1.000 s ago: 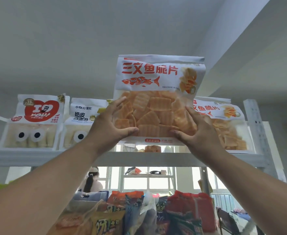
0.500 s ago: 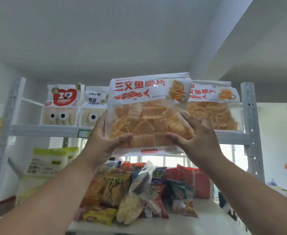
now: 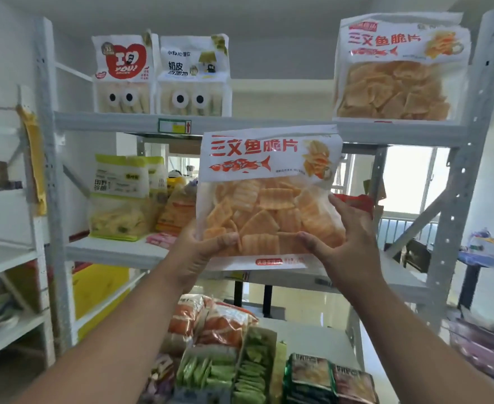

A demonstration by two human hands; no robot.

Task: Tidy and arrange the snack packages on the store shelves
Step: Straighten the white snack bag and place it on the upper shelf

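Head cam: I've got both hands up on a white-and-clear plastic bag of orange ridged fish crisps w/ red lettering and a red fish drawing point(image 3: 269, 196). Left hand point(image 3: 202, 252) grips the lower-left corner, thumb curled over the front; right hand point(image 3: 347, 246) clamps the lower-right edge, thumb on the front, fingers behind. Bag's upright, in the air in front of the middle shelf, below the grey metal top shelf point(image 3: 269, 126).

Around it: on the top shelf, right end, a matching white bag of orange crisps point(image 3: 397, 68) standing upright, well apart from the held one. Left end, two white bags w/ cartoon eyes, side by side, touching: one w/ a red heart point(image 3: 123, 74), one w/ black lettering point(image 3: 193, 75). Mid shelf behind the held bag: two green-topped bags of pale yellow snacks point(image 3: 120, 196), plus orange packs partly hidden, can't count those. Bottom: jumble of orange, green and dark packets point(image 3: 234, 354) on a white surface.

Rack is grey perforated steel, white boards. Pale walls, bright window point(image 3: 409, 182) at right behind the rack. Count: fish crisp bags 2, eye bags 2, green-top bags 2.
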